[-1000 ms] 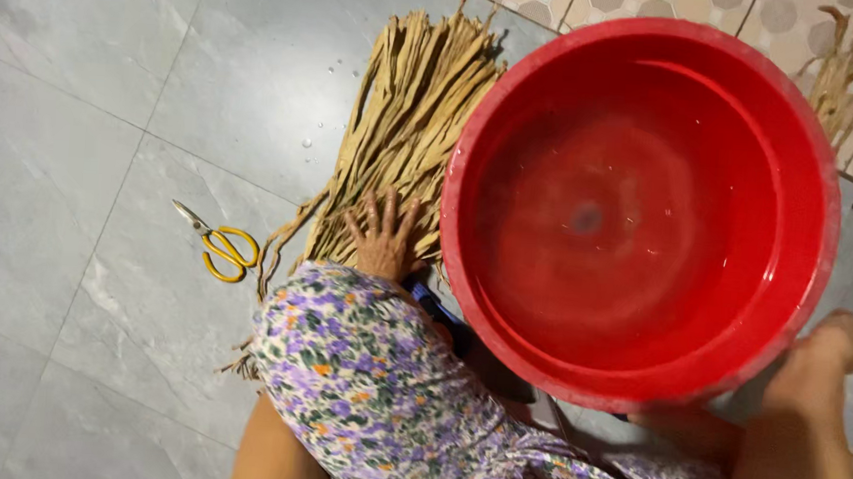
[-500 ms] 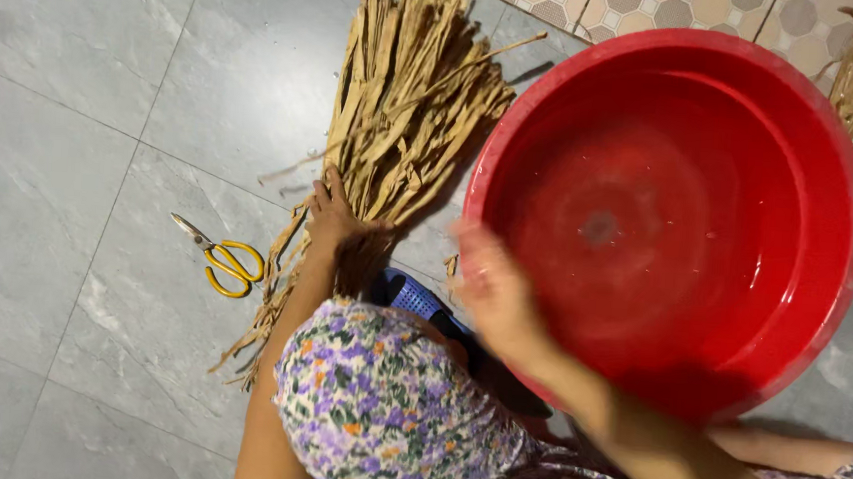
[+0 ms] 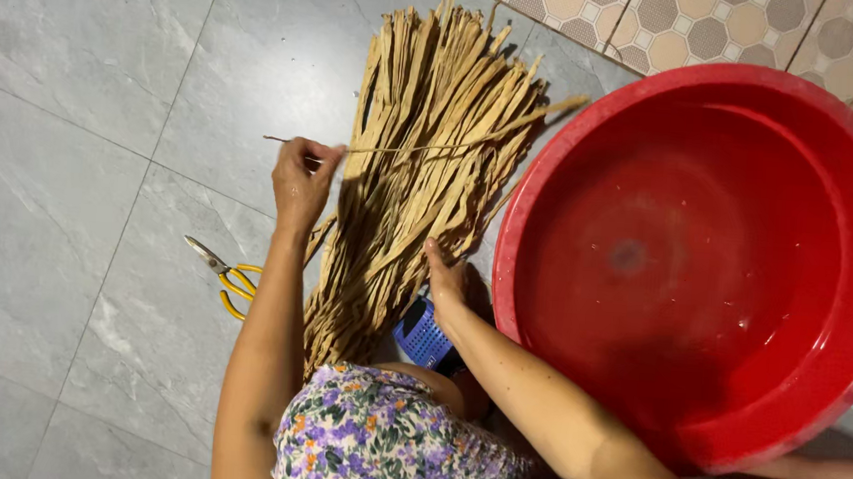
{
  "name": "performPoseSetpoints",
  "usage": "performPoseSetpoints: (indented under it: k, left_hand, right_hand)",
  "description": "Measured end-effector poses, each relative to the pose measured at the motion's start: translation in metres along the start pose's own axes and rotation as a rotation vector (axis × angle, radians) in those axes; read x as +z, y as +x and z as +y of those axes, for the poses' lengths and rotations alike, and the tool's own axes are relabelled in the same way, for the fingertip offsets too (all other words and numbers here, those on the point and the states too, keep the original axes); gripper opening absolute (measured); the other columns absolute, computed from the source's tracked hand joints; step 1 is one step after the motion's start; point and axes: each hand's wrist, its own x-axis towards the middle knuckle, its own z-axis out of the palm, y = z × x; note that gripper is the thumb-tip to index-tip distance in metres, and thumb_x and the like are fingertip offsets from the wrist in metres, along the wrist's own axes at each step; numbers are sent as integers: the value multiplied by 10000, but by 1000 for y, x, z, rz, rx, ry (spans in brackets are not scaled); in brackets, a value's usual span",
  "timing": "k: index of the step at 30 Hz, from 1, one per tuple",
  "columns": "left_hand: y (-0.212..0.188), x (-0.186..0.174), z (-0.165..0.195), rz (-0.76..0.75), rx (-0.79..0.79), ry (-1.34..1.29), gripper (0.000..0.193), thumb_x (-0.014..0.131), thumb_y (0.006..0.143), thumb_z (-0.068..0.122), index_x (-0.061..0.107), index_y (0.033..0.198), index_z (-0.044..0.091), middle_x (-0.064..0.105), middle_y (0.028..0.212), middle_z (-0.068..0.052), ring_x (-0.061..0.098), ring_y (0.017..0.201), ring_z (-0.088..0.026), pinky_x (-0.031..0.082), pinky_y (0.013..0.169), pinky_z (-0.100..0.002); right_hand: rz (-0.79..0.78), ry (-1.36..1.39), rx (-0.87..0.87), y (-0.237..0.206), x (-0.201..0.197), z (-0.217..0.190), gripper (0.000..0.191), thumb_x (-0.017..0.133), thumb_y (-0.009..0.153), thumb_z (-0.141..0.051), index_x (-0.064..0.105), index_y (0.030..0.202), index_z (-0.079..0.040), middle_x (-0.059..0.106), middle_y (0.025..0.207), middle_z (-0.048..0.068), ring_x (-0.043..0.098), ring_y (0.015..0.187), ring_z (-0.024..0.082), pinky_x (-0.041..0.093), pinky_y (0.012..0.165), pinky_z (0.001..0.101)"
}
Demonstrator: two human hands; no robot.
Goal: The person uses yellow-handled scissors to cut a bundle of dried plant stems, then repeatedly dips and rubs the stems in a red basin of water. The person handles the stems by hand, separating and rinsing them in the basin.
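On the grey floor, your left hand (image 3: 302,178) pinching one thin strand (image 3: 422,149), right hand (image 3: 447,282) pressing flat, fingers open, on the dried strip bundle (image 3: 421,170), red basin (image 3: 702,256) just beside

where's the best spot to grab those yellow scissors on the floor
Grip the yellow scissors by the looped handles, coming from the right, likely with the left hand, which is nearer. The closed blades point up-left, away from the person, and the handles lie flat on the tile.

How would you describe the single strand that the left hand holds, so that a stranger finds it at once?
Start at the big red basin and look left to the heap of dried strips on the grey floor. The strand lies across the top of that heap, pinched in the left hand. Unlike its neighbours, it is thin and runs almost level, crossing them.
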Motion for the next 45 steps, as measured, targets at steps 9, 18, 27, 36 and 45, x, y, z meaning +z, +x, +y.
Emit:
performPoseSetpoints:
  k: [9, 18, 27, 36, 45]
  left_hand:
    - [37, 27, 4, 56, 332, 778, 743, 513, 1023, 621, 367, 1612, 192, 201, 1640, -243, 188, 1498, -397, 232, 1179, -596]
    - [-25, 60, -18, -467, -38, -50, 1120, 466, 877, 785, 123, 1660, 61, 113, 1698, -255, 107, 1576, -353, 145, 1264, -512]
    - [-94, 49, -48, -604, -387, -429, 1023, 799, 820, 464, 273, 1574, 16, 511, 1497, -199, 481, 1385, -287, 361, 1167, -418]
    - [-96, -79, 39, -363, -153, -476, 711, 799, 819, 175, 511, 1457, 50, 686, 1257, -109, 671, 1071, -185, 569, 911, -336]
    - [-100, -78, 295, -801, 471, 210, 858, 845, 731, 311, 481, 1484, 120, 729, 1278, -104, 686, 1150, -209, 528, 1001, -344]
  right_hand:
    - [31, 104, -29, 4, 16, -11, 1066, 711, 776, -661, 335, 1563, -47, 442, 1566, 168, 419, 1437, 293, 322, 1172, 423]
    - [-39, 321, -58, 11, 21, -17, 1026, 727, 781, -660, 396, 1515, -25, 493, 1540, 162, 463, 1408, 283, 358, 1149, 420]
    - [-481, 82, -78, 3, 11, 2, 894, 704, 842, -666, 572, 1411, 10, 616, 1442, 224, 559, 1353, 298, 397, 1138, 390]
    - [-684, 270, -525, -90, 38, -55, 714, 663, 929, -641, 735, 1216, 9, 723, 1158, 101, 642, 1106, 206, 488, 993, 362]
    - [-550, 916, -769, -179, -88, -99, 761, 598, 950, -694, 605, 1356, -51, 630, 1366, 63, 565, 1293, 180, 426, 1140, 362]
